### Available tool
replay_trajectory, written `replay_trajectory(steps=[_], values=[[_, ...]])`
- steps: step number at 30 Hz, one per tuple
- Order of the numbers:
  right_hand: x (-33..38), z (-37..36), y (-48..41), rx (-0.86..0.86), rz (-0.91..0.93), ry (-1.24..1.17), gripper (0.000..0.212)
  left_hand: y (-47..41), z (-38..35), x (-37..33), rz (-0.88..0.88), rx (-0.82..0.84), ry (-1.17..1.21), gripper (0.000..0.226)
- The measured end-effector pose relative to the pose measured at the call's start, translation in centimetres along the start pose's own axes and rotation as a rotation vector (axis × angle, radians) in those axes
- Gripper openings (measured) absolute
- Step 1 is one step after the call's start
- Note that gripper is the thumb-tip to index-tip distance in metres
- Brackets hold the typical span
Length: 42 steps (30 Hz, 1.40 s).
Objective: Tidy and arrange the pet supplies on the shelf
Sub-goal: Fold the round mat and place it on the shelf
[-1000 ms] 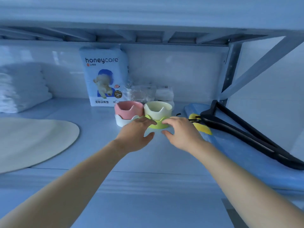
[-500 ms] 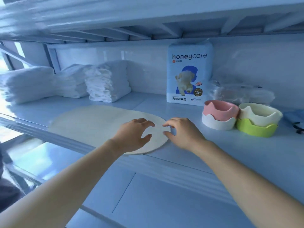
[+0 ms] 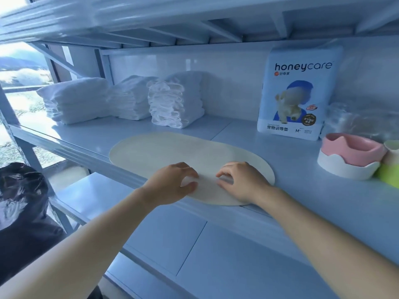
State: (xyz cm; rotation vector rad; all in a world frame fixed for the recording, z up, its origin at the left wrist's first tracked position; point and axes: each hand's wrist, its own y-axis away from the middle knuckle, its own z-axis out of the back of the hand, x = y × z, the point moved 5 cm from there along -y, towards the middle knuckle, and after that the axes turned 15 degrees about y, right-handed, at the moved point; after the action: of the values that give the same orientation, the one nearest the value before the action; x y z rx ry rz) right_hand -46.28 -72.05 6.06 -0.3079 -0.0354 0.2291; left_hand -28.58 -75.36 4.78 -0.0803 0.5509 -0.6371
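Left hand (image 3: pixel 170 184) and right hand (image 3: pixel 244 182) moved onto oval mat (image 3: pixel 172 149), grips spread; pink bowl (image 3: pixel 352 147) stands near

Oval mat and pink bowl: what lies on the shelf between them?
Nothing lies there; the head view shows only bare shelf between the oval mat and the pink bowl.

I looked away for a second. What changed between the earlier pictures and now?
Both hands left the green-based bowl and moved left to the oval mat: the left hand and right hand now rest fingertips on its near edge. Nothing gripped. The pink bowl and honeycare pack stayed put.
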Motion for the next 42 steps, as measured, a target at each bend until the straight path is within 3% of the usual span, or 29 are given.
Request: replay_trajectory(steps=[10, 20, 24, 27, 32, 42], values=[[0.5, -0.6, -2.7, 0.076, 0.095, -0.023, 0.023, 0.8, 0.2, 1.4, 0.091, -0.104, 0.108, 0.026], [0.2, -2.3, -2.2, 0.024, 0.109, -0.138, 0.028, -0.4, -0.1, 2.7, 0.147, -0.053, 0.073, 0.037], [0.1, -1.9, -2.2, 0.017, 0.105, -0.179, 0.024, 0.2, -0.4, 2.3, 0.120, -0.142, 0.085, 0.033], [0.0, -1.6, -2.2, 0.024, 0.119, -0.202, 0.022, 0.7, -0.5, 0.8, -0.007, -0.191, 0.127, 0.025], [0.3, -1.3, -1.9, 0.011, 0.168, -0.195, 0.021, 1.3, -0.8, 0.0, -0.074, -0.178, 0.079, 0.028], [1.2, -0.9, -1.4, 0.029, 0.203, -0.182, 0.021, 2.4, 1.6, 2.8, -0.012, -0.144, 0.062, 0.023]])
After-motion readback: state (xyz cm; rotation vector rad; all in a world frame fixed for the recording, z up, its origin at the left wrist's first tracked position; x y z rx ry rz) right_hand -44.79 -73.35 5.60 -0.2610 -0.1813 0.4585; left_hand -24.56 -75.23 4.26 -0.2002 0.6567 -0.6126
